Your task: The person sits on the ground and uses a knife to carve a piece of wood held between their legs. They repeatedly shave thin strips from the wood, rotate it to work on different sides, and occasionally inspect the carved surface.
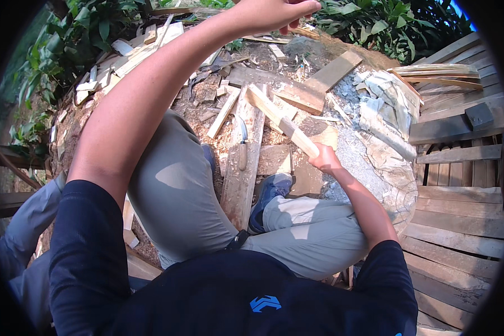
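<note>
My right hand grips the near end of a pale, squared wooden stick, which slants away up and to the left. The stick's far end is above a long, worn plank between my legs. On that plank lies a knife with a curved blade and a wooden handle, touched by neither hand. My left arm reaches across to the top of the view. There my left hand is raised, partly cut off by the edge, its thumb stretched out and fingertips hanging below. Nothing shows in it.
Wood chips and offcuts cover the ground around the plank. A thick board and a block lie farther off. To the right are crumpled printed sacks and a slatted wooden deck. Another person's grey-trousered leg shows at left.
</note>
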Demonstrator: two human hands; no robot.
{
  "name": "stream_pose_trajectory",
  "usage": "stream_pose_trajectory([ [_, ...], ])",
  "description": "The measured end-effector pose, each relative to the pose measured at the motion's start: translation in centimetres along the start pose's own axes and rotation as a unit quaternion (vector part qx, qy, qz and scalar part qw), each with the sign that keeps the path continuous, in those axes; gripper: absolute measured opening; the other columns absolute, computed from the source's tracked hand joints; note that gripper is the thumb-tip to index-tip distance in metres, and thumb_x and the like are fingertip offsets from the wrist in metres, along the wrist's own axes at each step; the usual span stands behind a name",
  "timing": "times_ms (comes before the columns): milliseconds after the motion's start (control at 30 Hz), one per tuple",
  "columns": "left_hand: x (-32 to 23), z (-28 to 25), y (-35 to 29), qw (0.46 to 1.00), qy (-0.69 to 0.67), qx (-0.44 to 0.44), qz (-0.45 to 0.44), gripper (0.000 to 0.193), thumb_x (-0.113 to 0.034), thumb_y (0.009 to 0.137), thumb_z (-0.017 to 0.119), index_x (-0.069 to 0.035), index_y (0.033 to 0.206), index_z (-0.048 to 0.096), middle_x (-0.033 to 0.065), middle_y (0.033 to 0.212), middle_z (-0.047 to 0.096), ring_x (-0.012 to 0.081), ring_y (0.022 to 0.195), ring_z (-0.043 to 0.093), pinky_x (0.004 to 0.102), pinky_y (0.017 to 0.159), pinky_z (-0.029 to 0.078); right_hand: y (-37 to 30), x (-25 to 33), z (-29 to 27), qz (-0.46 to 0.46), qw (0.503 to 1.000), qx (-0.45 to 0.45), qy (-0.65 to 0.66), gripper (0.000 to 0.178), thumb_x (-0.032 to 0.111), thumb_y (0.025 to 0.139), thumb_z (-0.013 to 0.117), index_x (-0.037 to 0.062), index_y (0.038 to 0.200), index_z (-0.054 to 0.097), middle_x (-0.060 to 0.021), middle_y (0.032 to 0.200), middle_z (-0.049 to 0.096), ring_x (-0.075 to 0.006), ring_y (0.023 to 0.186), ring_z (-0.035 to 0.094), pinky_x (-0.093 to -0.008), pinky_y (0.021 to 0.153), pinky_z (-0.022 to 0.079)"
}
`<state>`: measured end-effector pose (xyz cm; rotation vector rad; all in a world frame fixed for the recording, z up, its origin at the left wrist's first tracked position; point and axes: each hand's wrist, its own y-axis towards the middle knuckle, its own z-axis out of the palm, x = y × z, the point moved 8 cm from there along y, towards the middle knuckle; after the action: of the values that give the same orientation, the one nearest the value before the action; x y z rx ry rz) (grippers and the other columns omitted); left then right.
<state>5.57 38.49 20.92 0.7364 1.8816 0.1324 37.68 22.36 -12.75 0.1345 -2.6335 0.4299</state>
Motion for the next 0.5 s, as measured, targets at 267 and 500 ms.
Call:
stream_pose_trajectory([
  [267, 1.3, -2.0, 0.9, 0.984, 0.16, -0.061, 0.048, 0.034, -0.037, 0.1, 0.064, -0.008, 0.118, 0.064, 0.0091, 0.094, 0.071, 0.0168, 0.079, 0.073, 0.0326, 0.069, 0.056, 0.5, 9.7, -4.4, 0.006, 0.924, 0.04, 0.379, 0.053, 0.01, 0.084, 0.083, -0.0024, 0.127, 0.054, -0.0081, 0.091, 0.069, -0.0118, 0.061, 0.064, -0.0263, 0.048, 0.053],
  [500, 6.3, -3.8, 0.5, 0.972, 0.084, -0.148, -0.16, 0.087, -0.057, 0.082, 0.075, 0.004, 0.137, 0.048, 0.0247, 0.125, 0.055, 0.0308, 0.115, 0.062, 0.0401, 0.095, 0.051, -1.1, 14.2, -10.3, -0.078, 0.935, -0.112, 0.328, 0.059, 0.021, 0.08, 0.087, 0.0039, 0.126, 0.055, -0.0098, 0.099, 0.07, -0.0147, 0.074, 0.07, -0.0291, 0.056, 0.057],
])
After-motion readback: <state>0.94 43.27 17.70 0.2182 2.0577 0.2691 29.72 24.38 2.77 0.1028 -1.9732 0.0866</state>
